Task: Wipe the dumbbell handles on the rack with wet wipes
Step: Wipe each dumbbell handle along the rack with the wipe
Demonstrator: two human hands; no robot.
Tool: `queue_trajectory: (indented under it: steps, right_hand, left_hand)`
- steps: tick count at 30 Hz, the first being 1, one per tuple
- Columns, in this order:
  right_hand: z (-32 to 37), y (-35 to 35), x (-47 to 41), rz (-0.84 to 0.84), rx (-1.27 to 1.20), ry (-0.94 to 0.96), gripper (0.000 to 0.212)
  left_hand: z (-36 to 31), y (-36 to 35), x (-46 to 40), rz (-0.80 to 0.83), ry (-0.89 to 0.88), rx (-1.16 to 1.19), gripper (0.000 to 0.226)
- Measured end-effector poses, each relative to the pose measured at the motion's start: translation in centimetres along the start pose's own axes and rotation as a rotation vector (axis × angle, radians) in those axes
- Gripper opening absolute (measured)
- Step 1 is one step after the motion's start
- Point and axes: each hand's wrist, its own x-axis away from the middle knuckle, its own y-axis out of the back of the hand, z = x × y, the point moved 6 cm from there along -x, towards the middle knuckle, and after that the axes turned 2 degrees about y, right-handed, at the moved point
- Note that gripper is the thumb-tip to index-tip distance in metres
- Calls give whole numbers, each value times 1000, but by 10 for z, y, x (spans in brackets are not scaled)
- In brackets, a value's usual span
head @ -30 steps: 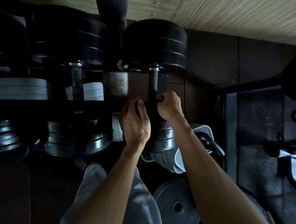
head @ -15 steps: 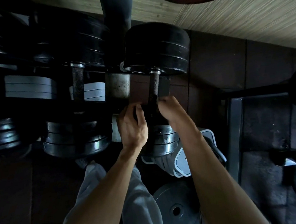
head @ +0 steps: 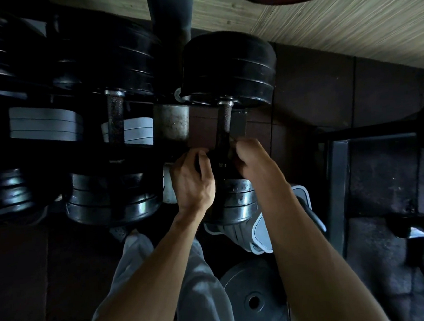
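Change: both hands sit lower on the bar than a second ago, nearer the lower plates.
Handle: dark knurled steel dumbbell handle (head: 224, 124) on the rack, between black plate stacks.
Left hand (head: 193, 183): fingers curled around the bar's left side.
Right hand (head: 252, 158): curled around its right side; a wipe cannot be made out.
Nearby: second rusty dumbbell bar (head: 115, 119) to the left; black weight plate (head: 253, 300) on the floor.

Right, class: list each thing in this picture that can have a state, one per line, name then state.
left hand: curled round the handle, gripping
right hand: curled round the same handle, gripping
dumbbell handle: upper part bare, lower part covered by both hands
wet wipe: not discernible, too dark
neighbouring dumbbell handle: untouched, on the rack
weight plate: lying flat on the floor
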Motion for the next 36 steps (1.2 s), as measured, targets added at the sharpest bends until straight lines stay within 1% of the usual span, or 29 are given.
queue_trajectory:
  steps: [1, 3, 6, 7, 10, 13, 17, 20, 23, 26, 30, 33, 36]
  right_hand:
    - [1, -3, -2, -4, -2, -3, 29]
    - [2, -3, -2, 2, 69, 29, 28]
    - [1, 8, 5, 9, 277, 166, 34]
    - [0, 11, 6, 11, 329, 198, 33]
    - [3, 9, 4, -11, 340, 226, 30]
    - [8, 0, -1, -81, 294, 213, 31]
    - [5, 5, 12, -135, 479, 301, 26]
    - [3, 6, 11, -130, 443, 317, 28]
    - [8, 1, -4, -150, 316, 256, 28]
    - [4, 1, -10, -83, 205, 196, 29]
    - [-2, 7, -3, -20, 147, 207, 30]
    - [3, 2, -2, -47, 109, 207, 32]
    - [6, -4, -4, -84, 50, 167, 30]
  left_hand:
    - [-2, 2, 1, -6, 8, 3, 36]
    - [-1, 1, 2, 3, 29, 10, 38]
    - [5, -1, 0, 25, 59, 40, 38]
    - [3, -1, 1, 31, 67, 36, 38]
    - [3, -2, 1, 36, 76, 29, 38]
    - [3, -2, 0, 55, 86, 26, 36]
    - [5, -3, 1, 68, 82, 14, 34]
    - [6, -4, 0, 65, 88, 30, 35]
    - [4, -3, 1, 90, 58, 29, 40]
    - [3, -1, 0, 60, 78, 28, 39]
    - [5, -3, 0, 58, 83, 29, 37]
    - [7, -4, -1, 60, 86, 29, 37]
    - [6, -4, 0, 58, 84, 30, 37]
